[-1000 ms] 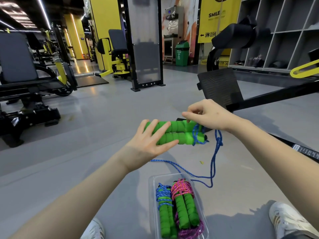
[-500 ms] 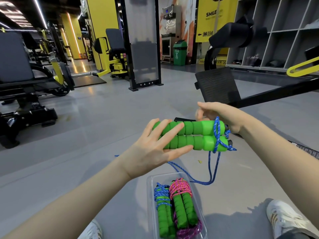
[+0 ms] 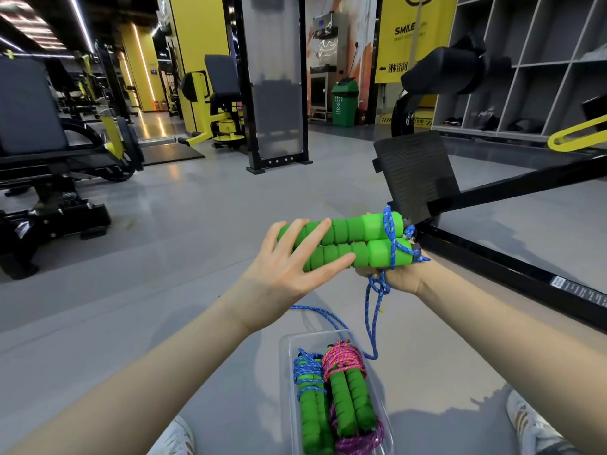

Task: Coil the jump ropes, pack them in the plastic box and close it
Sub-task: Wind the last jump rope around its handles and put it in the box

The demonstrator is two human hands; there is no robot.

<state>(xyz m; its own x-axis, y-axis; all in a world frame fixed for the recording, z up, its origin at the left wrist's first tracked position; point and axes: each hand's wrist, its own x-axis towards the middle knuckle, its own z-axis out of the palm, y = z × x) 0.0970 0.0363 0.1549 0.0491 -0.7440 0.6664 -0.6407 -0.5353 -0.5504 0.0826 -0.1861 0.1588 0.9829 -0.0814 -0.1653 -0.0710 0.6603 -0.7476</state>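
Jump ropes, box and gym floor: colours and patterns

Foam handles (image 3: pixel 348 244): bright green, ribbed in rings. Trailing rope (image 3: pixel 372 310): blue, flecked white. Plastic box (image 3: pixel 284 362): clear, colourless. It contains two more green-handled sets. One is wound in blue flecked rope (image 3: pixel 307 367), the other in pink rope (image 3: pixel 343 357) flecked orange, with magenta-purple strands (image 3: pixel 358 440) at the near end. Floor (image 3: pixel 197 224): plain grey. Footplate (image 3: pixel 415 172): black, chevron ridging. Banner (image 3: pixel 417 27): yellow, black lettering. Bin (image 3: pixel 344 103): green, white markings. Cubby shelves (image 3: pixel 542 60): grey. Seated machine (image 3: pixel 216 103): yellow frame, black pads. Sneaker (image 3: pixel 528 425): white, tan stripes.
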